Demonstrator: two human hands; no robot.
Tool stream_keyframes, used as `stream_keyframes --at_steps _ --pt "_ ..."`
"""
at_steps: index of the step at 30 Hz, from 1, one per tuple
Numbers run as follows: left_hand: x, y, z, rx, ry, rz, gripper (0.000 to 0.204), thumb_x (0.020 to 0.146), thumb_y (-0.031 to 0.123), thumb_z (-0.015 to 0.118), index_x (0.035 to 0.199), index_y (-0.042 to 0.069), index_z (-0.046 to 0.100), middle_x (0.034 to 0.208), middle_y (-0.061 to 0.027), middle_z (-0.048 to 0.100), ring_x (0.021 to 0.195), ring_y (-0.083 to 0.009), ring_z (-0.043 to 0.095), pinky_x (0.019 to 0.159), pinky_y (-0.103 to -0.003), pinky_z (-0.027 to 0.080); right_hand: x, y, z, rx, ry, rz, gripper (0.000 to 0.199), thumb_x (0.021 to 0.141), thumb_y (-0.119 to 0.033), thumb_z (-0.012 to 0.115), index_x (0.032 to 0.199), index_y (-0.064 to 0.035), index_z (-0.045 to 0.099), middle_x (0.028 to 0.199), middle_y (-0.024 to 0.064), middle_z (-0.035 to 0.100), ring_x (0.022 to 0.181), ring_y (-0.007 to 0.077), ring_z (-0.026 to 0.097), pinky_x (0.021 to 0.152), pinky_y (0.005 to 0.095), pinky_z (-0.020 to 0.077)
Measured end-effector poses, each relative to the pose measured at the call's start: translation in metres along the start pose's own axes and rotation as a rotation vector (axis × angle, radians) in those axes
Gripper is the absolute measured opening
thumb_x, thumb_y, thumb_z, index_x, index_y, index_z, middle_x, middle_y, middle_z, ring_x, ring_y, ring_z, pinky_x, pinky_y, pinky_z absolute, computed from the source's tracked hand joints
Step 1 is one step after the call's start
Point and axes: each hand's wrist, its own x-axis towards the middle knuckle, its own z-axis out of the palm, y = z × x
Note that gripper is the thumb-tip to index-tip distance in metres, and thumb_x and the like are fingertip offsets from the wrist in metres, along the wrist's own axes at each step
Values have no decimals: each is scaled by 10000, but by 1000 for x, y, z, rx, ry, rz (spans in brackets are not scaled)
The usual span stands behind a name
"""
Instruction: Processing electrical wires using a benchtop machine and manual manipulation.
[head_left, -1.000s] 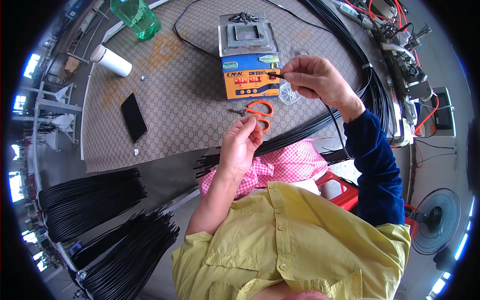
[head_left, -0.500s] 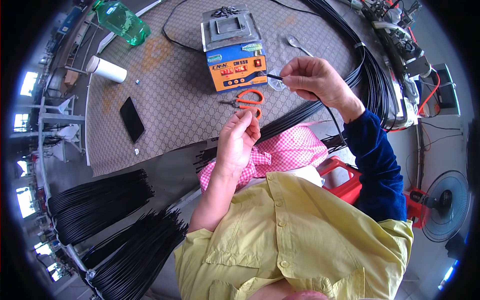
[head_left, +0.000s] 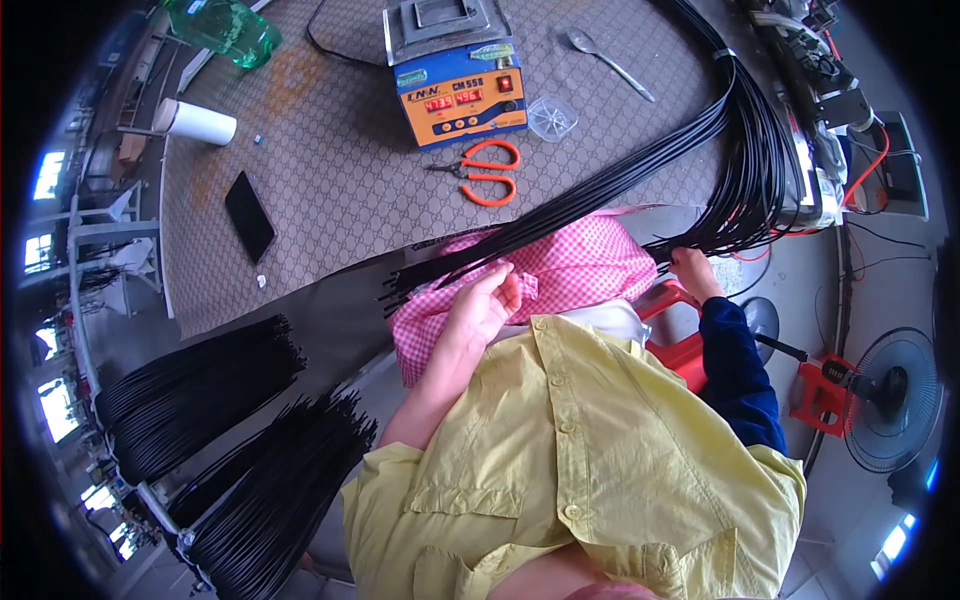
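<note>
Work at a patterned table, seen from above. The black cables form a bent bundle: from a tied bend at the upper right of the frame, one limb runs down and leftward across the table's front edge to the centre, and the other drops toward the centre right. The right hand, at the centre right, lies at the lower ends of this second limb, its fingers curled; because it is small and partly turned away, one cannot tell whether they pinch a single cable. The left hand, near the centre, is held before a pink checked cloth, thumb and forefinger pressed together, the other fingers curled in.

At the upper centre stands a blue-and-orange box with lit red displays; just beside it, to the right, lies a clear round dish, and below it orange-handled scissors, blades pointing left. A spoon rests farther right. Toward the upper left are a dark phone, a white cylinder and a green bottle.
</note>
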Motion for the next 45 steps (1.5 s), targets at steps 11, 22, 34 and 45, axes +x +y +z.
stream_keyframes --at_steps 11,22,34,45 --pt "26 -11 -5 -307 -65 60 139 826 165 567 758 45 547 658 -38 555 586 -145 526 574 -263 456 8 -124 -91 127 23 -295 148 735 -156 555 703 -17 594 639 168 554 641 334 554 581 387 441" --pt "-61 -3 23 -79 -206 472 150 868 176 509 926 50 564 607 19 484 509 -69 426 488 -209 363 8 -230 -123 369 101 -818 123 692 -94 601 768 -14 545 633 96 493 597 275 513 544 363 407" --pt "-83 27 10 73 -56 787 177 862 160 520 937 16 590 614 8 495 526 -53 414 487 -187 326 5 -275 -141 767 -269 -587 231 729 -102 635 916 17 569 687 106 559 622 161 540 573 273 436" --pt "-91 32 28 178 -99 862 238 886 190 481 988 4 589 626 22 465 539 -39 372 483 -165 294 15 -290 -136 804 17 -739 105 714 -40 639 780 13 576 699 83 570 631 189 571 566 280 456"
